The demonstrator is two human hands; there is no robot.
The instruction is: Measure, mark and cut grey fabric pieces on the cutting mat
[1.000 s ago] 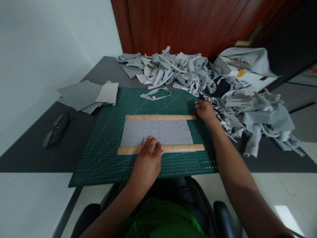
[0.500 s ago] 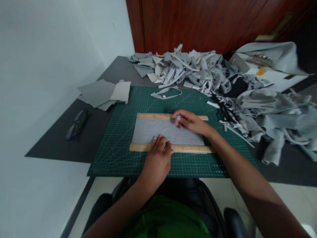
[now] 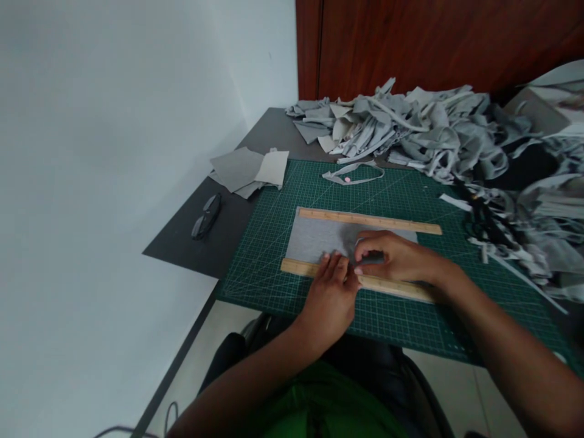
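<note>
A light grey piece of fabric (image 3: 310, 237) lies flat on the green cutting mat (image 3: 269, 243). One wooden ruler (image 3: 387, 221) runs along its far edge, another wooden ruler (image 3: 401, 288) along its near edge. My left hand (image 3: 332, 298) rests flat on the near ruler and the fabric, fingers stretched forward. Just right of it, my right hand (image 3: 396, 258) is curled with thumb and fingertips brought down at the near ruler. Whatever it pinches is too small and hidden to make out.
Grey fabric scraps (image 3: 410, 121) are heaped at the back and right, with black-handled scissors (image 3: 483, 219) among them. A cloth loop (image 3: 353, 174) lies on the mat. Fabric pieces (image 3: 241, 167) and glasses (image 3: 207, 216) sit left. A wall (image 3: 114, 152) borders the left side.
My right hand has moved from the far ruler to the near one, beside my left hand. The small round whitish thing at its fingertips is now hidden. The view has turned left.
</note>
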